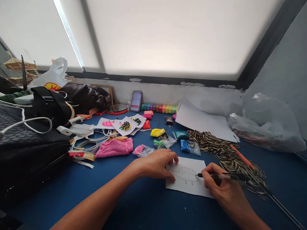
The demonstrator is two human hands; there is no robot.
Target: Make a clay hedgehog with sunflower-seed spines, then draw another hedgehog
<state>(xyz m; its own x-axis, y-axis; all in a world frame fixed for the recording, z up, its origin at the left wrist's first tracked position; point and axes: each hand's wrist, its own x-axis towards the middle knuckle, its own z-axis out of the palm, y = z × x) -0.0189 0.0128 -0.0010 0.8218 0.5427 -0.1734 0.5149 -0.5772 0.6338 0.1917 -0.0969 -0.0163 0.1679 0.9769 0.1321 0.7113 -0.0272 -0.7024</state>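
A white sheet of paper (pixel 175 186) lies on the blue table in front of me, bearing a line drawing (pixel 187 174) of an animal with a long snout, short legs and rows of small marks on its back. My left hand (pixel 159 163) rests on the paper's left edge, fingers apart. Gripped in my right hand (pixel 219 183) is a black pen (pixel 224 175), its tip at the rear of the drawn body. Small bags of coloured clay lie just beyond the paper, among them a blue one (pixel 189 146) and a teal one (pixel 180 135).
Sunflower seeds (pixel 211 143) are heaped on the right, beside large white sheets (pixel 201 118) and a clear plastic bag (pixel 271 124). A pink cloth (pixel 114 147), white cables (pixel 90 143) and finished clay pictures (pixel 126 125) lie to the left. A black bag (pixel 31 150) stands at the far left.
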